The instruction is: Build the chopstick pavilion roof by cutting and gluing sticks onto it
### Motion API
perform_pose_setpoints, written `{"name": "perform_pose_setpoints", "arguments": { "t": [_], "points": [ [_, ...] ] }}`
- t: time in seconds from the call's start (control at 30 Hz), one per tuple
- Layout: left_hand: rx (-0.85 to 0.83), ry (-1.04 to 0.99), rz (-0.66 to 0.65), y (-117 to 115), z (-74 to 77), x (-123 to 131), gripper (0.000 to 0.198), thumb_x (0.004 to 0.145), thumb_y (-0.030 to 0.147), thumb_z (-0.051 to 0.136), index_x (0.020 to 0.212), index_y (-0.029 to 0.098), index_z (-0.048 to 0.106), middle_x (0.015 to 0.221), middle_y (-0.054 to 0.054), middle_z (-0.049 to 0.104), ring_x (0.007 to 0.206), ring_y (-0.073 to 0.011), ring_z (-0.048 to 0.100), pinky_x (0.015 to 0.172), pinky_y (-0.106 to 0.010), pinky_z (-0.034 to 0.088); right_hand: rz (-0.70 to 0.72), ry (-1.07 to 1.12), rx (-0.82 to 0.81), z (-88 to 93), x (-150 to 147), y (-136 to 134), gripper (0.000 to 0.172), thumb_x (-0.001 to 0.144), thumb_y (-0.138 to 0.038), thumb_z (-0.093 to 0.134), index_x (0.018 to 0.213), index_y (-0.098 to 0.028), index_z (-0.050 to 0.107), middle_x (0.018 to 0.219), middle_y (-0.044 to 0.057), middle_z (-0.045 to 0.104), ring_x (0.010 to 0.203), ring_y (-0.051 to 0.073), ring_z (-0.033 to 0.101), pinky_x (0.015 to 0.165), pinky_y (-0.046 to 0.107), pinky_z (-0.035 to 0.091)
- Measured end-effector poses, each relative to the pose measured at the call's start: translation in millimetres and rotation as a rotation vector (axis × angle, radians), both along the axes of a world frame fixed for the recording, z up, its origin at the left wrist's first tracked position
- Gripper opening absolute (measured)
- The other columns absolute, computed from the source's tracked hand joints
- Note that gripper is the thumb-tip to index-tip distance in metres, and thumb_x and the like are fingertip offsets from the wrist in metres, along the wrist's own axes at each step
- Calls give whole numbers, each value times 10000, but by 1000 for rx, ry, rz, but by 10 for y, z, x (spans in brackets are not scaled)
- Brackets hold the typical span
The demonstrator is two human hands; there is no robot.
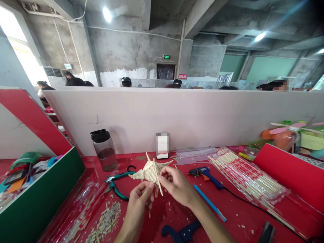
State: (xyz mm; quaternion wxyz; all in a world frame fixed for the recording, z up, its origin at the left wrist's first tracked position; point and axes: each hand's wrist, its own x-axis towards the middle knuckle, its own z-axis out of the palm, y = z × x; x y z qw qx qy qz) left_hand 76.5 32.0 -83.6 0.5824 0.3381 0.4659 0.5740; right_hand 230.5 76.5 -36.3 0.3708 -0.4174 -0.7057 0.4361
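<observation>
Above the middle of the red table I hold a star-shaped piece made of pale wooden sticks [149,170]. My left hand [141,197] pinches its lower edge between thumb and fingers. My right hand [174,184] has its fingers closed on the right side of the star, at a stick that slants down across its front. Just left of the star lie pliers with green handles [118,190]. Right of my right hand rests a blue glue gun [206,173] with an orange trigger. Below my hands is a dark blue tool [182,233], partly hidden by my right forearm.
A water bottle [103,150] and an upright phone [162,145] stand before the white partition [177,111]. Packs of wooden sticks [250,172] lie right, beside a blue pen-like stick [210,202]. Wood scraps [106,219] are heaped left, near a green-walled box [50,192]. People sit beyond the partition.
</observation>
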Motion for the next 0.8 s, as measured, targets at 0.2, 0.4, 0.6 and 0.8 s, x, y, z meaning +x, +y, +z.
{"name": "perform_pose_setpoints", "arguments": {
  "t": [0.2,0.4,0.6,0.8],
  "points": [
    [-15,3,-1,-1,-12,-5,525,643,607,856,744,168,585,481,74,529,377,-43,380,389,-155,233,2,2,4,-3,-4,1,129,913,-270,555,809,-195,572,688,-19,573,623,143,542,555,239,399],
    [-34,12,-12,-18,36,0,518,637,590,862,749,164,590,485,69,533,394,-42,371,406,-153,229,-6,-11,22,-13,5,-1,137,912,-270,556,797,-198,568,686,-20,574,628,149,542,560,245,399],
    [-75,57,-48,8,102,-35,518,605,567,880,766,150,619,487,65,542,407,-44,375,418,-158,241,-9,-9,15,-5,4,0,138,914,-276,551,802,-196,568,688,-21,567,625,144,529,546,238,386],
    [-83,77,-85,68,86,-69,513,591,571,879,751,157,620,471,67,538,393,-40,346,406,-165,219,-36,-24,41,-10,-18,-16,154,896,-301,603,789,-203,551,693,-26,578,638,141,538,568,237,395]
  ]
}}
